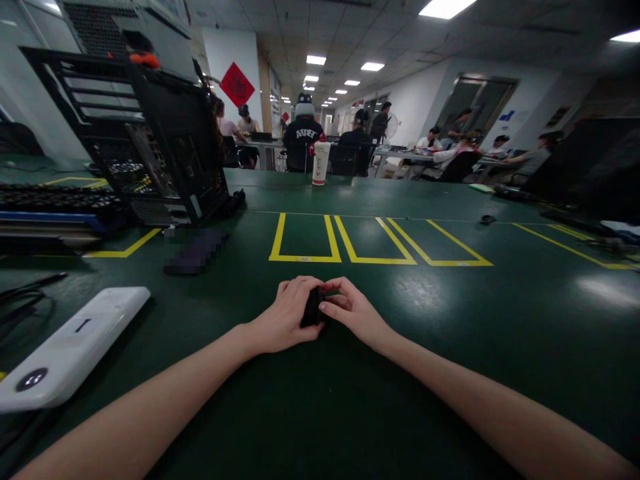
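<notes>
A small black object (313, 308) with a blocky outline sits between my two hands, low over the green table; its kind is too dark to make out. My left hand (286, 313) wraps round it from the left, fingers over the top and thumb along the near side. From the right, my right hand (354, 312) pinches its edge with thumb and forefinger. The fingers cover most of the object, and I cannot tell whether it rests on the tabletop (330, 407).
Beyond my hands, yellow tape outlines (305, 259) mark the table. At left are a white power bank (80, 340), a blurred dark slab (196, 252) and a black open computer case (170, 133). A paper cup (321, 163) stands at the far edge; people sit behind.
</notes>
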Demonstrator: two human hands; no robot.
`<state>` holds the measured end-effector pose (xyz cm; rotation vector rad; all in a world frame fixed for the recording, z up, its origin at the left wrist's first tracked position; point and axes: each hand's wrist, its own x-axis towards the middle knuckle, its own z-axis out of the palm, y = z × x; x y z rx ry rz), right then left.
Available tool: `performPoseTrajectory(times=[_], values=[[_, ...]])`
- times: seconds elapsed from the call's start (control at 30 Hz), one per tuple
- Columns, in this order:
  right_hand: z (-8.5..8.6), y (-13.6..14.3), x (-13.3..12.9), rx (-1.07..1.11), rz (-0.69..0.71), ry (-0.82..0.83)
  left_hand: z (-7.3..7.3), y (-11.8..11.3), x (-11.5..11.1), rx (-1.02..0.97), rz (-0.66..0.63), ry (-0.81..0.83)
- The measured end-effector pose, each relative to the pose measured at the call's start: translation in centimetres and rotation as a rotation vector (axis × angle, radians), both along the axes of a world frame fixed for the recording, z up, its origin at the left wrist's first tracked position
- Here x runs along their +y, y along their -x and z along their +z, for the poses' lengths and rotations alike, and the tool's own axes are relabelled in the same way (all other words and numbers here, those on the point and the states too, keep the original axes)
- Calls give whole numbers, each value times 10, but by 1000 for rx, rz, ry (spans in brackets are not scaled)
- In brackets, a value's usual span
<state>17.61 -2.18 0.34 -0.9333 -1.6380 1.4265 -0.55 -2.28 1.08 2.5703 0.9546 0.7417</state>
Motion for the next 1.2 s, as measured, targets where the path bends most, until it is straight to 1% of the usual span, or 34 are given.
performPoseTrajectory(times=[0.13,0.27,0.37,0.47,0.53,0.6,0.67,0.77,0.83,0.9,1.07,1.13,1.2], values=[[2,-1,-2,-44,46,-37,3,1,-1,-5,-2,15],[-2,-1,-6,-10,70,-56,4,1,-2,14,-1,34],[-4,1,-6,-2,21,-90,6,2,-2,5,-5,33],[-3,4,-5,-15,-33,-70,10,2,-3,11,-14,53],[-2,4,-4,-34,-41,-39,14,2,-4,14,-17,60],[-1,4,-5,-45,-22,-33,15,2,-5,9,-12,59],[-1,3,-6,-27,26,-38,15,3,-5,7,-10,60],[-3,2,-7,37,80,-41,10,2,-4,8,-9,46],[-4,2,-6,62,72,-38,6,2,-2,-1,-1,25],[-5,3,-4,64,33,-35,5,1,-2,-13,7,12],[-4,2,-2,12,-20,-18,13,1,-5,10,-4,46],[-3,2,-3,-1,2,-13,15,1,-6,12,-9,55],[-3,1,-5,18,50,-22,14,1,-5,8,-8,55]])
